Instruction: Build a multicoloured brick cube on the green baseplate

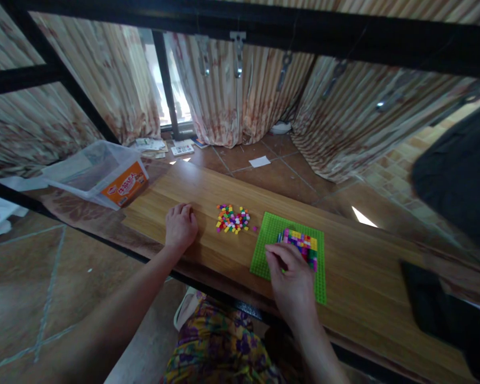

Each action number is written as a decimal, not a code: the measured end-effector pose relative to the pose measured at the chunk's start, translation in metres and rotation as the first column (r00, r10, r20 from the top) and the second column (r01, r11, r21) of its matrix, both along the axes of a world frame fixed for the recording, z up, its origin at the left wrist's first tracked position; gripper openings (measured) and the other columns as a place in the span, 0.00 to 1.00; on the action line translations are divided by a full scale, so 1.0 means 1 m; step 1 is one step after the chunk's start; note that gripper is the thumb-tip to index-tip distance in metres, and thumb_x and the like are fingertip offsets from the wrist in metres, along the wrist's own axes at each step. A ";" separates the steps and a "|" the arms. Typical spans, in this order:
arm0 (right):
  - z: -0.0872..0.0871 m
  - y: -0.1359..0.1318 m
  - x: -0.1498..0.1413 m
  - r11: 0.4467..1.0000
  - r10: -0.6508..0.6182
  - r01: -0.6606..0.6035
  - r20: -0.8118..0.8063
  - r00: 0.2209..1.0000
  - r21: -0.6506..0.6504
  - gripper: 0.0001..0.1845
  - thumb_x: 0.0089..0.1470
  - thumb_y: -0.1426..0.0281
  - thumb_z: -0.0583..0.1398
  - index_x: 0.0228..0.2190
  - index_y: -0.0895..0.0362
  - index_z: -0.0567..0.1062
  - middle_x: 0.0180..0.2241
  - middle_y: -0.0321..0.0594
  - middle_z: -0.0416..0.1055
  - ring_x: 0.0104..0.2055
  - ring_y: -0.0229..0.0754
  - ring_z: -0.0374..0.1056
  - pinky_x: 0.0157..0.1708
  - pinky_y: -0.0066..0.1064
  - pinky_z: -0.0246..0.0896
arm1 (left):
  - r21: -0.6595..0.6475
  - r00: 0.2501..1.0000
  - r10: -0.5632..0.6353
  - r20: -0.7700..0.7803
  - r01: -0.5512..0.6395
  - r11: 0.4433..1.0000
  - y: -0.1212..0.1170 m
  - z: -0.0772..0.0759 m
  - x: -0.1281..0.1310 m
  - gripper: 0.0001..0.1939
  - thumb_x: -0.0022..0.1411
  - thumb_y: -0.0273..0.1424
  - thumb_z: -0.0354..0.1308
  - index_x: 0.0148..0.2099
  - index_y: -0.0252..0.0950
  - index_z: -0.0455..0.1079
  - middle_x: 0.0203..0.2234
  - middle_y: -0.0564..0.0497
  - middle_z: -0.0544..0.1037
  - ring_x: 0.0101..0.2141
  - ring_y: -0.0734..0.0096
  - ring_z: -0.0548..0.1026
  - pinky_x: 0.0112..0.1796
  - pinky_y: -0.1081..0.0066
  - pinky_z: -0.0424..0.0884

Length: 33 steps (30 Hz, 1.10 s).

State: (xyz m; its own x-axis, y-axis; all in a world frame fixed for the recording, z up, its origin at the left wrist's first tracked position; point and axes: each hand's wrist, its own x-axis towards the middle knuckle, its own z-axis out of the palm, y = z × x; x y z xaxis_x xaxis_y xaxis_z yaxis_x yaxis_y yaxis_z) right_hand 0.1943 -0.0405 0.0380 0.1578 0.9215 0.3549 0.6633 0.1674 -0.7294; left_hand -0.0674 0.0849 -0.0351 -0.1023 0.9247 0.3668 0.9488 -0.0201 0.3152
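My left hand (181,226) rests on the wooden tabletop, fingers curled under, to the left of a pile of small coloured bricks (232,220). Nothing shows in it, though its fingertips are partly hidden. My right hand (294,277) is over a green studded baseplate (269,226), thumb and forefinger pinched together at its left part. Whatever is between those fingertips is too small or hidden to make out. Behind the hand, a block of joined multicoloured bricks (303,240) sits on the baseplate, partly covered by my fingers. One loose purple brick (255,228) lies between pile and baseplate.
A clear plastic bin (92,176) with an orange label stands at the table's left end. Toward the right end lies a dark flat object (428,298). Black frame bars (240,16) cross overhead. Papers (260,161) lie on the tiled floor before the curtains (240,96).
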 end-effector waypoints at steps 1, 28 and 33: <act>0.000 -0.005 0.011 0.999 -0.041 0.041 0.004 0.999 0.004 0.11 0.60 0.67 0.56 0.36 0.55 0.79 0.39 0.42 0.76 0.41 0.40 0.72 0.43 0.32 0.65 | 0.001 1.000 -0.002 0.000 0.002 1.000 0.000 0.000 0.000 0.18 0.63 0.31 0.47 0.51 0.34 0.72 0.49 0.40 0.74 0.50 0.51 0.69 0.53 0.54 0.65; -0.008 0.017 0.057 0.923 -0.243 0.320 0.323 0.915 -0.213 0.16 0.57 0.61 0.56 0.37 0.53 0.81 0.37 0.43 0.80 0.36 0.48 0.75 0.37 0.38 0.64 | -0.005 1.000 0.000 0.020 0.000 1.000 0.000 -0.001 0.000 0.18 0.63 0.31 0.47 0.51 0.32 0.72 0.50 0.39 0.74 0.52 0.51 0.69 0.54 0.53 0.64; -0.007 0.016 0.061 0.918 -0.254 0.303 0.206 0.945 -0.257 0.16 0.55 0.62 0.56 0.39 0.53 0.80 0.38 0.42 0.80 0.39 0.48 0.75 0.41 0.38 0.65 | -0.012 1.000 0.000 0.029 0.001 1.000 0.000 -0.001 0.000 0.19 0.64 0.31 0.46 0.51 0.32 0.71 0.50 0.38 0.73 0.52 0.51 0.68 0.54 0.53 0.63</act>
State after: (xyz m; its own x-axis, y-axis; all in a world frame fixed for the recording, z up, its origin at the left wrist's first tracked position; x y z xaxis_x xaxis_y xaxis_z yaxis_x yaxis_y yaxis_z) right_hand 0.2558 -0.0247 0.0309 0.3840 0.9140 0.1310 0.7679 -0.2373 -0.5950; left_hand -0.0671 0.0850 -0.0357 -0.1122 0.9289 0.3528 0.9392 -0.0168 0.3429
